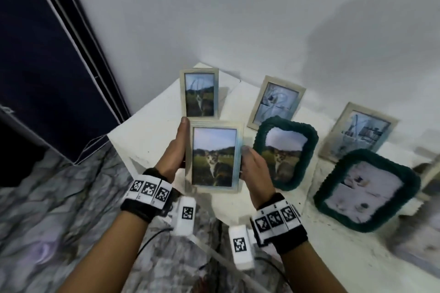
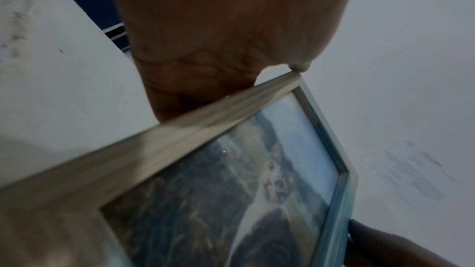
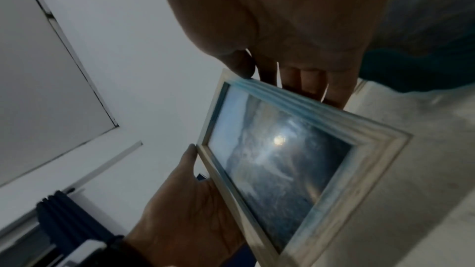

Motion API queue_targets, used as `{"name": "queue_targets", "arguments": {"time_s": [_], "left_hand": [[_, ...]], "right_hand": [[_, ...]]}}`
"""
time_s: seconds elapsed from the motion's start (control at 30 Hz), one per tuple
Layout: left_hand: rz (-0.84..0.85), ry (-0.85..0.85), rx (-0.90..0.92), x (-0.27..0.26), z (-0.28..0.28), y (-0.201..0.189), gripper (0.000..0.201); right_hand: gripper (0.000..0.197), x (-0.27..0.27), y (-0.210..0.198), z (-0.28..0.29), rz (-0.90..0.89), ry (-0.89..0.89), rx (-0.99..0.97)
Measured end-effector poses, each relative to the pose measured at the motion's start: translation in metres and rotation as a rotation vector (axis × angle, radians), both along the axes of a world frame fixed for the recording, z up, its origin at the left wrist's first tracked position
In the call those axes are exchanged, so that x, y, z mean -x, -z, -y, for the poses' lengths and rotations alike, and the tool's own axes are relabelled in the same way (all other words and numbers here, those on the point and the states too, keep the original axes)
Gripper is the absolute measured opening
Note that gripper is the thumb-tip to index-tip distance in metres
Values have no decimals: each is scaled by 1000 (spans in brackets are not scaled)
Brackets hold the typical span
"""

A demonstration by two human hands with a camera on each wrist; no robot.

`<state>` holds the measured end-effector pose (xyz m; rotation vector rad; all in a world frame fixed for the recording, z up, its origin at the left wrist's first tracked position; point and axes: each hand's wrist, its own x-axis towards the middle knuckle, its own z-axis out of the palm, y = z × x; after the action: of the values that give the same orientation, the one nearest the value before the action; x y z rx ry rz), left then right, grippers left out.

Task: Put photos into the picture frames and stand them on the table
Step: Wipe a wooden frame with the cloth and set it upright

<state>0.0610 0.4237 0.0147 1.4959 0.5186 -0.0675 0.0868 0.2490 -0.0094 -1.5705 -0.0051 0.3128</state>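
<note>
I hold a pale wooden picture frame point(image 1: 213, 156) upright above the near edge of the white table point(image 1: 147, 131); a photo of a cat in a field fills it. My left hand point(image 1: 175, 150) grips its left side, thumb up along the edge. My right hand point(image 1: 254, 169) grips its right side, thumb on the front and fingers behind. The left wrist view shows the frame point(image 2: 205, 170) close under my left hand point(image 2: 218, 58). In the right wrist view the frame point(image 3: 282, 149) sits between my right hand point(image 3: 295, 58) and my left hand point(image 3: 185, 200).
Several filled frames stand on the table: a wooden one point(image 1: 199, 93) at the back left, two more wooden ones point(image 1: 276, 102) point(image 1: 359, 134) by the wall, and two dark green corded ones point(image 1: 285, 153) point(image 1: 366, 189). A dark curtain point(image 1: 42, 66) hangs left.
</note>
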Motion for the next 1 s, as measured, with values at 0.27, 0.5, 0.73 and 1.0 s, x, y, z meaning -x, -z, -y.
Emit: {"name": "queue_targets", "arguments": {"time_s": [0.27,0.5,0.73,1.0], "left_hand": [[-35,22,-13,-58,-27,18,84],[-55,58,-27,-74,-35,44,105],[-50,97,-23,-68,-39,46,103],[70,-133,-228,-13,-44,86,23]], "right_hand": [[23,-58,13,-33,199,0,306],[22,-62,26,-33,197,14,328],[27,-55,30,-30,152,-16,369],[44,-5,35,7,24,-146,593]]}}
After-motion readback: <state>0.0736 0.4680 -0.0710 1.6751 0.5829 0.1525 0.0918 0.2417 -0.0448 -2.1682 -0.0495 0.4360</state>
